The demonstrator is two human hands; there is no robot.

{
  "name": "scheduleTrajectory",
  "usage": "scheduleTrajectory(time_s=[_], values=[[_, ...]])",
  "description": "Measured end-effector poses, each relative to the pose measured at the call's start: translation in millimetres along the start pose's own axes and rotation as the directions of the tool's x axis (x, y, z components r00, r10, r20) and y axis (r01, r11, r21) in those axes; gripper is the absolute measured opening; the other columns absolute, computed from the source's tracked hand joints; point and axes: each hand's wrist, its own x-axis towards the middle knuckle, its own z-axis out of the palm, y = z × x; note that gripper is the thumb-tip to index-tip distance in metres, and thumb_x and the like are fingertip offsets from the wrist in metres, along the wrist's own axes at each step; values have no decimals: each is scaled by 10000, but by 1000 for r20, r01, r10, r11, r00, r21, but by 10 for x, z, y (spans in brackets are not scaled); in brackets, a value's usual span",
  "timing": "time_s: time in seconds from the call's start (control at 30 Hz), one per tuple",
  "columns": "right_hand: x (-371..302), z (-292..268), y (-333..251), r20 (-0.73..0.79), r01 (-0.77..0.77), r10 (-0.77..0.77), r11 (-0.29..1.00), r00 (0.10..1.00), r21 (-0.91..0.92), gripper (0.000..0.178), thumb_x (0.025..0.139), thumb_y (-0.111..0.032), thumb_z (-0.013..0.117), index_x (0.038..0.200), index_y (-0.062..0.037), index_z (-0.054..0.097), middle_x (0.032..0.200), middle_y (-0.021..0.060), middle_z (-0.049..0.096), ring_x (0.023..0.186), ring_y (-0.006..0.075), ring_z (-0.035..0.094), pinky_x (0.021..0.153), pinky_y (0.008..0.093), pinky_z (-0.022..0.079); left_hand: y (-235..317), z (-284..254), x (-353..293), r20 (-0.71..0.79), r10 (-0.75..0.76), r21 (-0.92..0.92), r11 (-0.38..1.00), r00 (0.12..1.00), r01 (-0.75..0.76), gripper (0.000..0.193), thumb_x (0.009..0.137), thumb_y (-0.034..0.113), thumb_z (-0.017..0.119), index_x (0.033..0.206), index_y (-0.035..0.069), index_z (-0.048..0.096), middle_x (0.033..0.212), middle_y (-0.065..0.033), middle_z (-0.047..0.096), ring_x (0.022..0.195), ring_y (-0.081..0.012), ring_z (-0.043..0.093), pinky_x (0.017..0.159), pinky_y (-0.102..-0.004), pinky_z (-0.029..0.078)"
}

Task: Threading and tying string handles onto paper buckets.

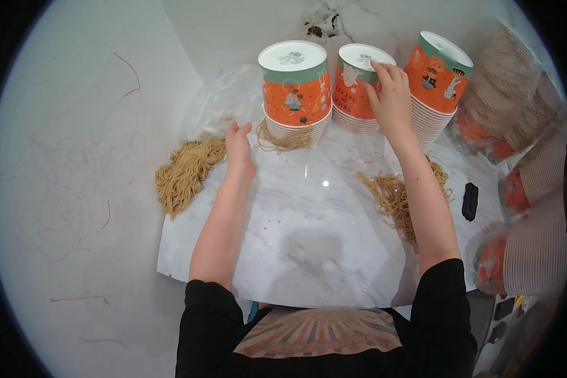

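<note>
Three upside-down stacks of orange and green paper buckets stand along the back of the marble table. My right hand (392,104) is at the right side of the middle stack (358,91). Its fingers are curved and apart, with the fingertips over the bucket's white base and the thumb against or just in front of its side. My left hand (239,151) holds nothing; its fingers point away from me, left of the left stack (296,94). Tan raffia-like strands (286,137) lie against the foot of that stack. The right stack (438,79) stands beyond my right hand.
A bundle of tan strands (189,173) lies by the left wall, and another bundle (390,198) sits partly under my right forearm. Clear plastic wrap (223,101) is at the back left. A black object (470,201) and bagged bucket stacks (538,252) are on the right.
</note>
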Motion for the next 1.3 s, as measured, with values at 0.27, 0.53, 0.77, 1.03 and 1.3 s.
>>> scheduleTrajectory(time_s=[0.27,0.53,0.77,1.03,1.3], values=[[88,-26,62,141,-118,98,983,985,143,349,806,-44,774,1135,-51,657,1152,110,586,1165,334,547,946,435,520,75,-85,5,18,-71,-56,996,997,72,758,973,276,628,1610,81,268,1608,-142,366,1492,-276,347,1212,-483,233],[239,-15,103,102,-169,152,967,983,189,382,762,-23,806,1112,-47,653,1138,122,587,1148,340,547,948,439,516,203,-155,26,9,-85,-100,991,996,86,735,978,378,593,1592,87,313,1604,-150,367,1461,-266,385,1180,-507,266],[507,-188,37,-8,-97,98,989,995,109,367,796,-79,804,1128,-58,651,1137,117,589,1130,328,548,927,426,515,356,-167,-68,-11,-68,-113,991,998,66,771,946,313,632,1587,66,282,1563,-146,402,1440,-279,393,1179,-489,270],[676,-918,-104,-399,95,-16,979,917,179,342,825,-160,821,1105,-41,666,1107,101,637,1030,294,590,918,402,482,436,65,-287,-21,162,-28,986,987,-163,700,953,293,657,1547,77,355,1526,-136,433,1420,-252,397,1169,-473,273],[-369,-1156,-247,80,-200,243,522,967,829,312,961,-44,710,1199,-9,510,1181,46,544,1145,121,565,952,289,569,265,386,-1123,430,731,72,557,530,-827,612,908,91,687,1449,-29,425,1471,-197,471,1375,-327,457,1147,-433,355]])
